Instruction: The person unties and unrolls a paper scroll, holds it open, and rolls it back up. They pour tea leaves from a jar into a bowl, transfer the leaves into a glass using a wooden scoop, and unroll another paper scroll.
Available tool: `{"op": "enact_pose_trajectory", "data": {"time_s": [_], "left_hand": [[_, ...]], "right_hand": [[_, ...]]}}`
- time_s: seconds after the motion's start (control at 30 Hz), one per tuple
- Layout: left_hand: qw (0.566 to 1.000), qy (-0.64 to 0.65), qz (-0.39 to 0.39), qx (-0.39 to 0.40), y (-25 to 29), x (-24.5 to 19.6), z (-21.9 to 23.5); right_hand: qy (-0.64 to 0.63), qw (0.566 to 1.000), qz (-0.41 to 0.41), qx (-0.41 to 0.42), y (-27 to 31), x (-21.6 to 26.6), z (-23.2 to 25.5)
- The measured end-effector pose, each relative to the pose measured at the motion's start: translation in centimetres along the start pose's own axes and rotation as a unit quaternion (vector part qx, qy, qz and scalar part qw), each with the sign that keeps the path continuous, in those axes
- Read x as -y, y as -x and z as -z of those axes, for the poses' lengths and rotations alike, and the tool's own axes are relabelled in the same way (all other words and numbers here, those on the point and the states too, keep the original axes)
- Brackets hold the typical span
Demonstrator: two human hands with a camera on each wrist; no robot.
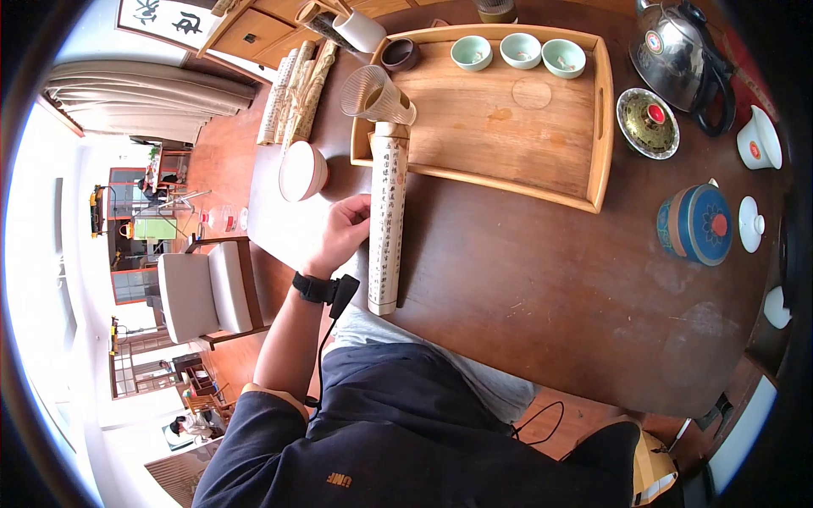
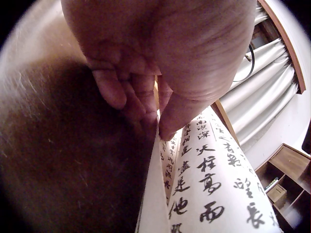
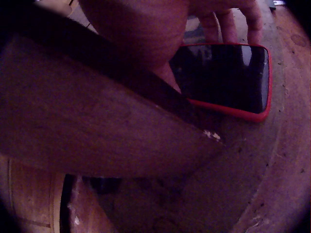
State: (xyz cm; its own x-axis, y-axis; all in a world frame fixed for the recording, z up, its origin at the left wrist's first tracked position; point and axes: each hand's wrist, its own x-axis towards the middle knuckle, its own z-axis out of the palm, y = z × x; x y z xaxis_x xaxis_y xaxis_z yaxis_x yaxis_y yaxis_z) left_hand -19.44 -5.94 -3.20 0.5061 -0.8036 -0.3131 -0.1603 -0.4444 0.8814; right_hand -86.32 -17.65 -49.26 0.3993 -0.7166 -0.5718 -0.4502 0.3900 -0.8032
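A rolled calligraphy scroll (image 1: 387,229) lies lengthwise on the dark table, its upper end by the wooden tray. My left hand (image 1: 340,230) is at its left side, and in the left wrist view the thumb and fingers pinch the loose edge of the inked paper (image 2: 209,179). Out of the head view, my right hand (image 3: 141,34) holds a dark-screened phone (image 3: 223,75) with a red rim. Its fingers (image 3: 226,26) pass behind the phone's top edge, with the thumb at its left end. A dark wooden edge (image 3: 107,116) crosses the foreground there.
The wooden tray (image 1: 601,152) carries several pale green cups (image 1: 471,52) and a ribbed glass (image 1: 373,95). A white bowl (image 1: 303,171) stands left of the scroll. More rolled scrolls (image 1: 296,93) lie behind. A kettle (image 1: 677,59), blue jar (image 1: 696,224) and lidded bowl (image 1: 647,124) stand right.
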Motion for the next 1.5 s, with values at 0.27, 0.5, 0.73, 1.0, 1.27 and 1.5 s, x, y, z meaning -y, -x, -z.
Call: {"op": "enact_pose_trajectory", "data": {"time_s": [0.27, 0.5, 0.73, 1.0, 1.27, 1.5], "left_hand": [[1.0, 0.013, -0.004, -0.003, 0.0, -0.3, -0.4], [1.0, -0.02, 0.011, -0.005, 0.2, -1.8, -0.7], [0.999, -0.041, 0.014, -0.009, 0.3, -2.4, -0.8], [0.999, -0.04, 0.017, 0.002, 0.3, -2.3, -0.7], [1.0, -0.01, 0.002, -0.02, 0.4, -1.5, -0.9], [0.979, -0.166, -0.12, -0.025, 2.0, -4.0, -1.3]], "right_hand": [[0.023, 1.0, 0.003, -0.006, 0.0, -0.2, -0.2], [0.043, 0.999, 0.004, -0.013, 0.1, -0.3, -0.4], [0.066, 0.998, 0.006, -0.02, 0.1, -0.4, -0.2], [0.096, 0.995, 0.008, -0.028, 0.3, -0.4, 0.4], [0.147, 0.988, 0.02, -0.052, 0.9, 0.4, 4.0], [0.22, 0.969, 0.034, -0.107, 3.4, 4.9, 9.9]]}}
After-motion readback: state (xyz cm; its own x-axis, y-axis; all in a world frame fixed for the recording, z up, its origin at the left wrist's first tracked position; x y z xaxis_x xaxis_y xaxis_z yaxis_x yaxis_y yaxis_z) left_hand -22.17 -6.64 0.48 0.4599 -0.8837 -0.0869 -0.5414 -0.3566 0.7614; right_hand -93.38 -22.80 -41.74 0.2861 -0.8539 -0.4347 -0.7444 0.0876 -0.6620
